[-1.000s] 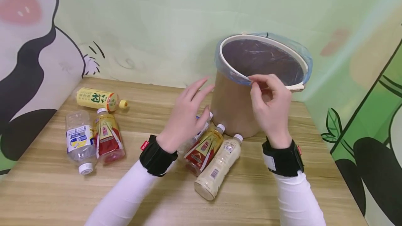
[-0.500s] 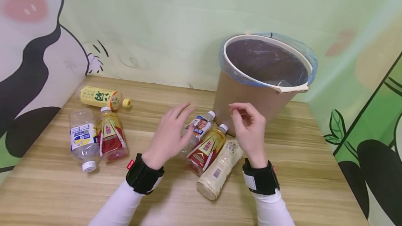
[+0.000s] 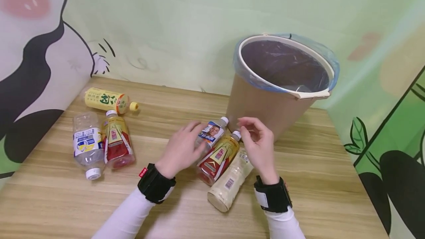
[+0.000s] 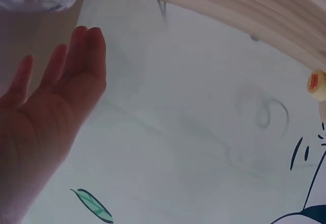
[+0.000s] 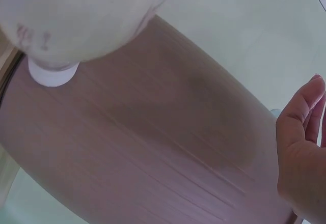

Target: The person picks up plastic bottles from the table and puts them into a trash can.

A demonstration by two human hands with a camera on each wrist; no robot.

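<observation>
My left hand, its fingers extended, hovers beside the clear bottle with a blue label; whether it touches the bottle I cannot tell. In the left wrist view that hand holds nothing. My right hand, fingers loosely bent with nothing in them, is over the cap end of the cream-coloured bottle, hiding its cap. In the right wrist view, the cream bottle and its white cap appear near the bin wall. Between these two bottles lies a red-and-gold bottle.
A brown bin with a blue plastic liner stands behind the bottles at right. On the left of the wooden table lie a yellow-labelled bottle, a clear bottle and another red-and-gold bottle.
My right hand has let go of the bin's liner edge and come down and left to the bottles. My left hand has drawn back from beside the bin and lowered.
</observation>
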